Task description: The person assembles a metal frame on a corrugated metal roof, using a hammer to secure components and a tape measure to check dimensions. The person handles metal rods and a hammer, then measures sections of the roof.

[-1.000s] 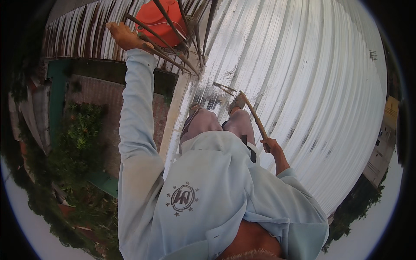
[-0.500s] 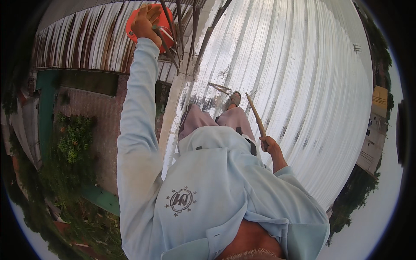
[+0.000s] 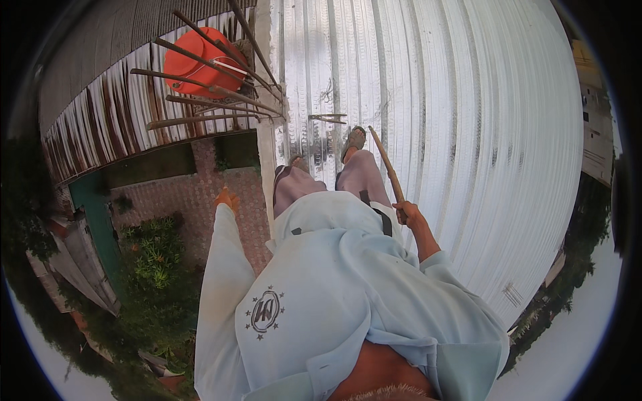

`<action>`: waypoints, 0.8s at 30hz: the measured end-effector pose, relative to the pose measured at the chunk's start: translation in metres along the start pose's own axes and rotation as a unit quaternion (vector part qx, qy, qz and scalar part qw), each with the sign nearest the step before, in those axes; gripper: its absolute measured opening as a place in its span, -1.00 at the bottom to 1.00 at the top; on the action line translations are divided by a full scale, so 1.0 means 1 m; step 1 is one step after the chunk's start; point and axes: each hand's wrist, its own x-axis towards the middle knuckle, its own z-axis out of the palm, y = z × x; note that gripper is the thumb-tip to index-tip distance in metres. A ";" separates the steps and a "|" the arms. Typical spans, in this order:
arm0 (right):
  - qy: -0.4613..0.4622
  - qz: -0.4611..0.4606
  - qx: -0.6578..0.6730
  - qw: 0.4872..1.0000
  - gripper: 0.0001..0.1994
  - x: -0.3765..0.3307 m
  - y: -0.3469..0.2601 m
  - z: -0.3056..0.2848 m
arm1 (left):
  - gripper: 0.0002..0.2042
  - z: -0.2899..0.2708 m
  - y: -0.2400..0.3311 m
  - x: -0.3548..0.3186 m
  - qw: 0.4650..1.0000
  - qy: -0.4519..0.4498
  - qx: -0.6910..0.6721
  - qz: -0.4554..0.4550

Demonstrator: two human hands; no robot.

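A tapered wooden stick (image 3: 386, 162) slants up and forward from my right hand (image 3: 406, 214), whose fingers are wrapped round its near end. Low at my left side, past the roof's edge, hangs my left hand (image 3: 227, 199). It touches nothing that I can see, and its small, foreshortened fingers look loosely apart. Ahead to the left is an orange-red bucket (image 3: 194, 60) with a pale handle, partly hidden behind rusty steel rods (image 3: 194, 115). Whether it hangs on the rods or rests on something cannot be told. A slim two-armed metal piece (image 3: 328, 118) lies in front of my sandalled feet.
I stand on a shiny corrugated metal roof (image 3: 455, 134) beside a concrete ledge (image 3: 266, 150) from which the rods stick out. Left of it is a drop to a paved yard (image 3: 234, 234) with a leafy shrub (image 3: 157, 250). A rust-streaked roof (image 3: 100, 127) lies beyond.
My left hand has come away from the orange-red bucket and dropped back to my side. The view has shifted, and the bucket stays among the rods. My right hand keeps the stick.
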 end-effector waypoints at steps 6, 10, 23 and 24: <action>0.035 0.009 0.029 0.999 -0.78 0.050 -0.018 -0.034 | -0.58 0.014 -0.225 0.000 0.788 0.000 0.590 0.176; 0.082 -0.029 0.010 0.996 -0.80 0.121 -0.048 -0.076 | -0.62 0.024 -0.209 -0.045 0.838 -0.065 0.519 0.153; 0.238 -0.216 -0.215 0.922 -0.57 0.454 -0.272 -0.134 | -0.67 0.108 -0.200 -0.111 0.867 0.003 0.495 0.055; 0.251 -0.235 -0.216 0.914 -0.57 0.479 -0.287 -0.134 | -0.67 0.132 -0.197 -0.122 0.878 0.024 0.477 0.022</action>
